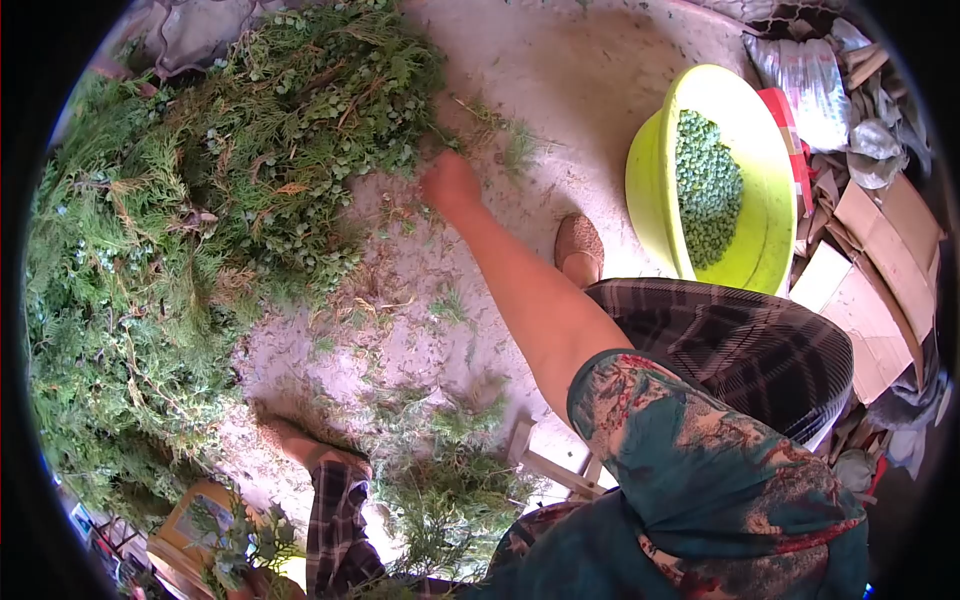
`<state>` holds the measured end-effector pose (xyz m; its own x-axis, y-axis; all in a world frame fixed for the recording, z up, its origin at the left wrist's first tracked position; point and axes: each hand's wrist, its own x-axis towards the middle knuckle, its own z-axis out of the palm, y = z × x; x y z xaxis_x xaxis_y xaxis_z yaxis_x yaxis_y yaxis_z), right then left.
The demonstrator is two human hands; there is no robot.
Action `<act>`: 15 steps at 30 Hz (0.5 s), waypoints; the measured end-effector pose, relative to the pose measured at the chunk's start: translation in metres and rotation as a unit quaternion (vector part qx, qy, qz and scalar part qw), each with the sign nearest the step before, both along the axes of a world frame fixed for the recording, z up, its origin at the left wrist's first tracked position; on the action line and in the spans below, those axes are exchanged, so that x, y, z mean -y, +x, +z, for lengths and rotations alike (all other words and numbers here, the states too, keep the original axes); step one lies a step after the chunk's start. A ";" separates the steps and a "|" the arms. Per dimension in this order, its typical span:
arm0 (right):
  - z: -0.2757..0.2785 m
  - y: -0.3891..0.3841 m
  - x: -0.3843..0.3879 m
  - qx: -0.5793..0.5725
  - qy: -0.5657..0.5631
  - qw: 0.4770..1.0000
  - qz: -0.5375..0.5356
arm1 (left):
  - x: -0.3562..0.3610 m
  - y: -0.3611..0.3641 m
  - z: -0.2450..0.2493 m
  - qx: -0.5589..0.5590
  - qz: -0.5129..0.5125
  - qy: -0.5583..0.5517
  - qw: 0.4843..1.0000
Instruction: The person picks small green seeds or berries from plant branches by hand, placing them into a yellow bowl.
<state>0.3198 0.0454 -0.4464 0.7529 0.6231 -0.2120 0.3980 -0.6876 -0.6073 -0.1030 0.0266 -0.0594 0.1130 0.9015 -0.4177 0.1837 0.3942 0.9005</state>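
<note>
My right hand reaches out to the right edge of a large heap of green conifer branches. Its fingers look curled closed beside the twigs, and whatever they hold is too small to tell. At the bottom left edge, my left hand is partly visible, closed on a green sprig with small berries. A yellow-green basin stands at the upper right, holding many small green berries.
My feet rest on the dusty floor, with loose clippings between them. Flattened cardboard and plastic bags lie right of the basin. A wooden frame is near my lap, and a wooden-framed object is at the lower left.
</note>
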 end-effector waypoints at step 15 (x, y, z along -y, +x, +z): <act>0.250 -0.129 0.023 -0.835 0.359 0.402 0.106 | 0.034 0.089 0.017 -0.194 -0.245 0.118 0.943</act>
